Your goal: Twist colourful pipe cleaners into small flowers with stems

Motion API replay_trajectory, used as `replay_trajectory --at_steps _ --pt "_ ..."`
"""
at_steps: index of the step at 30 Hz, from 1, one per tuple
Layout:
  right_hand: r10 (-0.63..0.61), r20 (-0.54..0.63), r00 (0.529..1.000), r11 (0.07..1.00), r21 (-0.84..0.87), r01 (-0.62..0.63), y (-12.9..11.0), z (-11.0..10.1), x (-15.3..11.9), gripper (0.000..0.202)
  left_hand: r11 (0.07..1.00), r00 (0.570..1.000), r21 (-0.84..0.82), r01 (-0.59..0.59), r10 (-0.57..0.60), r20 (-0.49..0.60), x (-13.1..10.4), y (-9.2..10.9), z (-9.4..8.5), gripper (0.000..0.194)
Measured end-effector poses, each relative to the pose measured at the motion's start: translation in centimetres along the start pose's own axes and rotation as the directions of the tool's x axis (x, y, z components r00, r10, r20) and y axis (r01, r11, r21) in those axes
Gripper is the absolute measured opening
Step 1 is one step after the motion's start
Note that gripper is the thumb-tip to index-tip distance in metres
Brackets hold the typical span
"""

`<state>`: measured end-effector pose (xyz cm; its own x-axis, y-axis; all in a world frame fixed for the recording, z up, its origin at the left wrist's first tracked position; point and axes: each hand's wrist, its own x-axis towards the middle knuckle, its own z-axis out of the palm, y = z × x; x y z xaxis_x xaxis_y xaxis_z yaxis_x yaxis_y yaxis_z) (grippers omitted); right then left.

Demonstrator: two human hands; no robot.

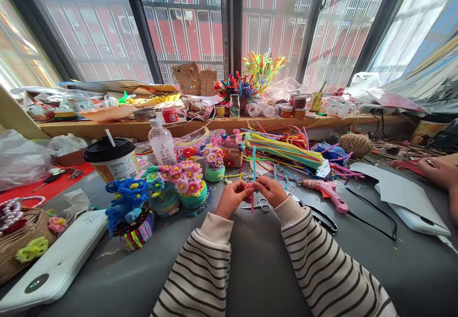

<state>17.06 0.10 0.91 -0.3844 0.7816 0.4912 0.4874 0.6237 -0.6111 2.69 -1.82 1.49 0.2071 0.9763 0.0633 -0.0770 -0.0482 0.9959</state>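
Note:
Both my hands meet over the middle of the grey table, fingers pinched together. My left hand [233, 196] grips a pink pipe cleaner [252, 203] whose end hangs down below the fingers. Close against it, my right hand [271, 191] pinches a light blue pipe cleaner [254, 159] that stands upright above the fingertips. Where the two pieces meet is hidden by my fingers. Small scissors [264, 206] lie on the table just below my hands. To the right rests a pink glue gun [331, 194] with a black cable.
Left stand pipe-cleaner flower pots, a blue one [129, 197] and a pink one [186, 178], beside a lidded cup [112, 157] and a bottle [161, 142]. Behind my hands lies a pipe-cleaner bundle [286, 147]. Another person's hand [438, 171] rests at the right edge.

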Motion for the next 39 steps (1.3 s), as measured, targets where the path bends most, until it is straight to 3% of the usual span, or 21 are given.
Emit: replay_trajectory --at_steps 3,6,10,13,17,20,28,39 --pt "-0.062 0.092 0.994 0.998 -0.001 0.062 0.2 -0.3 0.0 0.031 0.998 0.995 0.012 0.063 -0.064 0.076 -0.1 0.0 -0.3 0.023" --pt "-0.061 0.111 0.992 0.998 0.004 0.061 0.2 -0.2 0.0 0.033 0.993 0.989 -0.009 0.12 -0.119 0.093 0.0 -0.2 -0.5 0.022" --pt "0.1 0.064 0.993 0.988 0.113 -0.107 0.2 0.1 -0.1 0.035 0.981 0.985 -0.139 0.134 -0.147 -0.09 0.1 -0.4 -0.5 0.023" --pt "0.133 0.151 0.979 0.962 0.22 -0.165 0.3 0.2 -0.3 0.028 0.967 0.97 -0.242 0.081 -0.133 -0.205 0.1 -0.2 -0.4 0.024" --pt "0.17 0.26 0.951 0.884 0.386 -0.264 0.5 0.2 -0.4 0.027 0.961 0.962 -0.27 0.058 -0.126 -0.244 0.0 0.0 -0.4 0.022" --pt "0.242 0.193 0.951 0.8 0.514 -0.308 0.5 0.0 -0.3 0.024 0.945 0.963 -0.322 0.061 -0.14 -0.23 0.0 0.0 -0.4 0.023" --pt "0.314 0.06 0.948 0.587 0.772 -0.243 0.3 -0.2 0.0 0.02 0.903 0.963 -0.403 0.146 -0.223 -0.151 -0.1 0.1 -0.4 0.026" --pt "0.406 0.093 0.909 0.419 0.865 -0.276 0.3 1.1 -0.1 0.023 0.901 0.977 -0.405 0.152 -0.199 -0.076 -0.3 0.2 0.0 0.021"
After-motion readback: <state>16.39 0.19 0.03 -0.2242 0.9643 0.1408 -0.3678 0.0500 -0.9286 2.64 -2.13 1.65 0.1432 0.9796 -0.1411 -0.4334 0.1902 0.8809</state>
